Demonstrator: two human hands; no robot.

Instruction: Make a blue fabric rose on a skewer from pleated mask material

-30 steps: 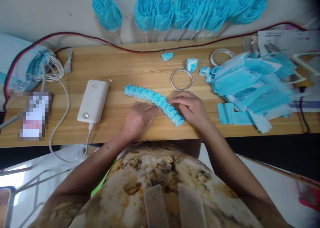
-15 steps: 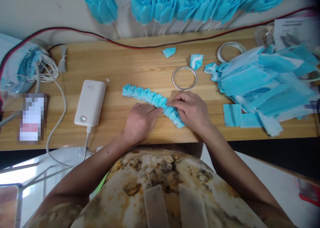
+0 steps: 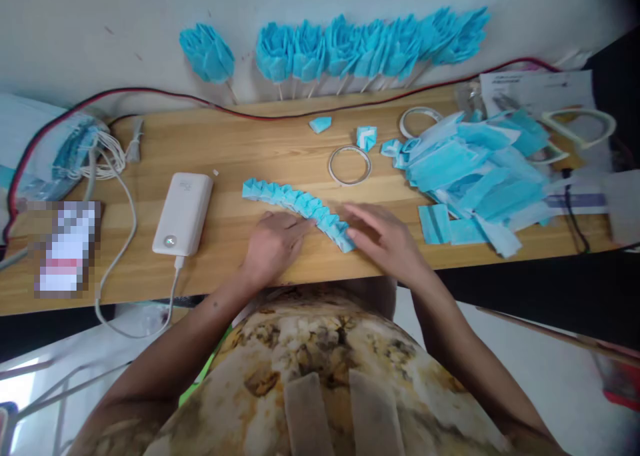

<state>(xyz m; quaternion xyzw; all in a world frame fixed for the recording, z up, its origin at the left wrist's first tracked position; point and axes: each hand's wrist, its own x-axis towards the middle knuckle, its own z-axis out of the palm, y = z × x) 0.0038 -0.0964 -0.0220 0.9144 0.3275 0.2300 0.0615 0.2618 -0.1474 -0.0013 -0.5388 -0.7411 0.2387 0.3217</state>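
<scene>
A curved chain of folded blue paper pieces (image 3: 295,203) lies on the wooden table (image 3: 250,143). My left hand (image 3: 273,243) rests on the table with its fingertips touching the chain's near side, fingers loosely curled. My right hand (image 3: 385,236) lies just right of the chain's near end, fingers stretched out flat and holding nothing.
A roll of tape (image 3: 350,165) and a second roll (image 3: 419,118) lie beyond my hands. A heap of blue masks and strips (image 3: 475,169) fills the right side. A white power bank (image 3: 183,213) with cable sits left. Blue paper flowers (image 3: 330,46) lean against the wall.
My right hand has let go of the chain's near end and opened flat beside it. My left hand stays at the chain. The camera has tilted, showing more wall.
</scene>
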